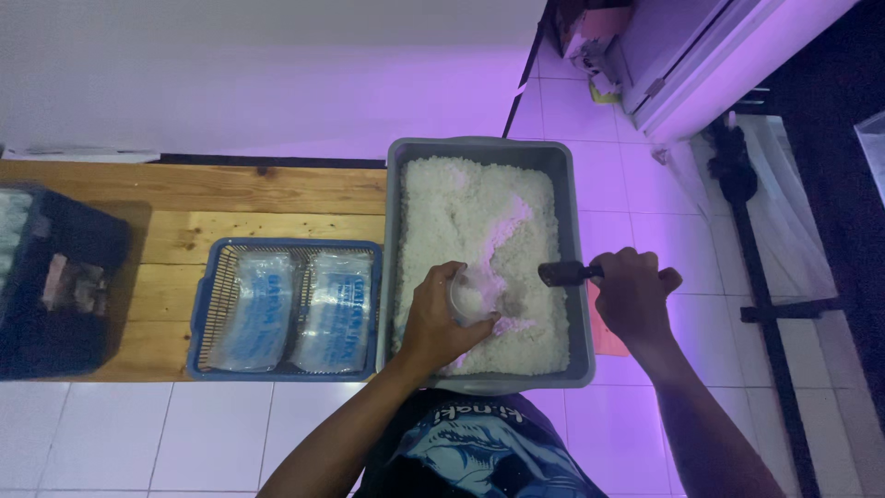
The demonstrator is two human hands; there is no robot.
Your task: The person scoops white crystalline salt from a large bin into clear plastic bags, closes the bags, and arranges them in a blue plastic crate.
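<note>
Grey plastic forms the deep rectangular tub (396,277) at the middle of the head view, filled with white cooked rice (461,212); the tub's left part rests on a wooden bench (267,198) and its right part hangs over the white tiled floor (608,203); the left hand (438,318) sits over the near part of the rice, fingers curled closed around a small clear cup (472,297) with rice in it, held just above the rice surface; the right hand (631,295) is at the tub's right rim, fist closed on the handle of a dark scoop (560,273) whose head points left, over the rice and just right of the cup; just left of the tub, on the bench, stands a blue wire basket (207,286) holding two flat clear printed bags (295,309) side by side; at the far left edge sits a dark crate (83,240); purple light tints the wall (277,83) and floor.
</note>
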